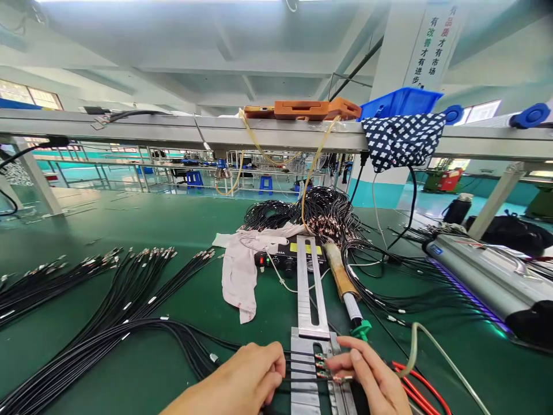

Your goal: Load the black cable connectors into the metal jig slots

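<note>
At the bottom middle, both my hands rest on a metal fixture (307, 351) lying on the green table. My left hand (246, 383) is curled over thin black wires (298, 365) stretched across the fixture. My right hand (371, 377) pinches the small green-tipped connector ends (322, 367) of those wires between thumb and fingers. A soldering iron (345, 285) with a wooden handle lies just behind the right hand, beside a slotted metal bar (311, 288).
Bundles of black cables (129, 300) fan across the left of the table; more coil behind (319, 216). A black control box (285, 259) and a pink cloth (239, 268) sit mid-table. A lit metal lamp housing (484, 274) lies at right. Red wires (421, 386) run near my right hand.
</note>
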Motion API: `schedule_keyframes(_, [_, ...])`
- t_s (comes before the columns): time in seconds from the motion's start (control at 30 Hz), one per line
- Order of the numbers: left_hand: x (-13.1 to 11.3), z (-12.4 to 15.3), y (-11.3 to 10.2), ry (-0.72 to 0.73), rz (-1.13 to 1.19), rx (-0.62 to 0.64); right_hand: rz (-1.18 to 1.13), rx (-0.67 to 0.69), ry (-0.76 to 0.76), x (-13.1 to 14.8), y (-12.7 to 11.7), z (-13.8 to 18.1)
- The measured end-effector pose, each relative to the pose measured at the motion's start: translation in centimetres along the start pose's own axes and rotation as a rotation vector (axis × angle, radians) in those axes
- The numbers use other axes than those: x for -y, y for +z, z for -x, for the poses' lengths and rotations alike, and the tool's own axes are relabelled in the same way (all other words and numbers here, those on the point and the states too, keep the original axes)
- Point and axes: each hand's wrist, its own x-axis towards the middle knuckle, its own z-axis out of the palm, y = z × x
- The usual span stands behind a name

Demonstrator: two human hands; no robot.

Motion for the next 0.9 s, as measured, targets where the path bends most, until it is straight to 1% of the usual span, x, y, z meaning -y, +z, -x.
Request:
schedule_keyframes(0.07, [0.1, 0.0, 0.2, -0.022, -0.023, 0.012, 0.019, 0.014, -0.006, -0.2, -0.6, -0.2])
schedule_keyframes(0.13, [0.1, -0.1, 0.5, -0.064, -0.026, -0.008, 0.055, 0.052, -0.026, -0.6, -1.3, -0.5])
schedule_keyframes(0.2, [0.4, -0.5, 0.9, -0.071, -0.018, -0.059, 0.084, 0.092, -0.053, -0.9, -1.9, -0.7])
schedule_keyframes(0.27, [0.9, -1.1, 1.4, -0.045, -0.027, -0.127, 0.098, 0.108, -0.068, -1.0, -2.2, -0.9])
schedule_keyframes(0.37, [2.4, -2.1, 2.2, 0.006, -0.085, -0.227, 0.102, 0.087, -0.070, -0.9, -1.9, -0.7])
schedule_keyframes(0.47, [3.6, -2.8, 3.0, 0.054, -0.168, -0.297, 0.102, -0.001, -0.077, -0.5, -1.1, -0.3])
schedule_keyframes(0.53, [4.1, -3.0, 3.4, 0.071, -0.235, -0.306, 0.111, -0.043, -0.082, -0.1, -0.7, -0.1])
schedule_keyframes(0.6, [4.3, -3.2, 3.7, 0.066, -0.315, -0.297, 0.129, -0.045, -0.089, 0.1, -0.5, 0.0])
schedule_keyframes(0.73, [4.9, -3.6, 4.3, 0.010, -0.430, -0.264, 0.135, -0.036, -0.093, 0.3, -0.6, 0.0])
schedule_keyframes(0.8, [5.4, -3.9, 4.7, -0.010, -0.436, -0.262, 0.129, -0.034, -0.090, 0.3, -0.6, 0.0])
schedule_keyframes(0.9, [6.0, -4.2, 5.1, 0.006, -0.398, -0.282, 0.140, -0.038, -0.096, 0.2, -0.6, 0.0])
